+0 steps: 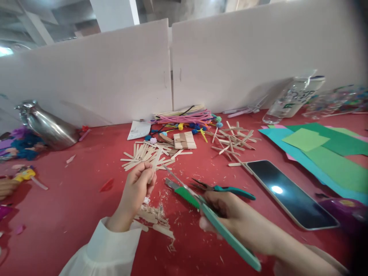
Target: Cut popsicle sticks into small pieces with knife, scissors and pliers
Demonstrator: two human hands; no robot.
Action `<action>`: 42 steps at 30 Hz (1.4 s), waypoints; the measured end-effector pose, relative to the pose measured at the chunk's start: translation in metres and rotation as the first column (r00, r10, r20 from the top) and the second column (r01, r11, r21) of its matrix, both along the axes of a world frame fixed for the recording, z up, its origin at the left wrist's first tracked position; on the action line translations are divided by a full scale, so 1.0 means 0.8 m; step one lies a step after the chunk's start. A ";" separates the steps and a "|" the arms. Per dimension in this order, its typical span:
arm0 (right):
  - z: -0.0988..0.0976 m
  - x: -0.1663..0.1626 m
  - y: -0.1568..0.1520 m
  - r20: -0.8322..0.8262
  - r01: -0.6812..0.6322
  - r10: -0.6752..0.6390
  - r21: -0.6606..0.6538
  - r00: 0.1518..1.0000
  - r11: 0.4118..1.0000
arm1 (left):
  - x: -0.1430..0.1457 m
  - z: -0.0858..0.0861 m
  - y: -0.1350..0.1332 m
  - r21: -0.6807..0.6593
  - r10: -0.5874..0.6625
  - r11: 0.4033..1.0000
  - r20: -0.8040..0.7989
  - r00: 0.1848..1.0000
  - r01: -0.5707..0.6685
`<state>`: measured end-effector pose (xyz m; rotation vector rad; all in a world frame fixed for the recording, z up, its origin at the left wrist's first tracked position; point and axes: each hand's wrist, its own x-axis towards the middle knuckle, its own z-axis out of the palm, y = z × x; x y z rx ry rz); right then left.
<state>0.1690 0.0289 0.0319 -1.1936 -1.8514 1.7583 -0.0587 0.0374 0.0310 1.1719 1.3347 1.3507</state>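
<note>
My left hand (138,184) is closed around a wooden craft stick (156,159), which points up and away. Closed as well, my right hand (230,214) grips scissors with a teal handle (230,237). Their metal blades (182,184) reach toward the stick, and a small gap seems to separate the tip from it. Below the blades lies a green utility knife (186,196) with pliers (224,189) beside it. Wood shavings and cut stick pieces (152,216) lie by my left wrist. Just beyond that hand is a loose pile of craft sticks (143,153).
A smartphone (290,193) and coloured paper (330,161) lie on the right. Behind are a stick bundle (184,140), pipe cleaners (184,117), more sticks (232,142) and a plastic bottle (276,109). A metal jug (51,126) and another person's hand (8,188) are at left.
</note>
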 end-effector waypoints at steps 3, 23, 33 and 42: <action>-0.003 0.004 0.000 0.120 -0.005 0.003 0.015 0.993 1.000 | -0.003 -0.001 0.001 0.015 0.026 1.000 -0.009 1.000 -0.026; -0.008 -0.008 -0.014 0.054 0.074 -0.068 -0.135 0.996 0.988 | 0.010 -0.009 -0.013 0.198 0.009 0.979 -0.270 0.963 0.047; -0.006 -0.006 -0.014 0.082 0.070 -0.059 -0.134 0.995 0.988 | 0.010 -0.008 -0.012 0.164 0.006 0.986 -0.236 0.972 0.033; -0.003 -0.006 -0.011 0.071 0.045 -0.042 -0.050 0.997 0.998 | 0.007 -0.009 -0.013 0.134 -0.015 0.990 -0.177 0.984 0.039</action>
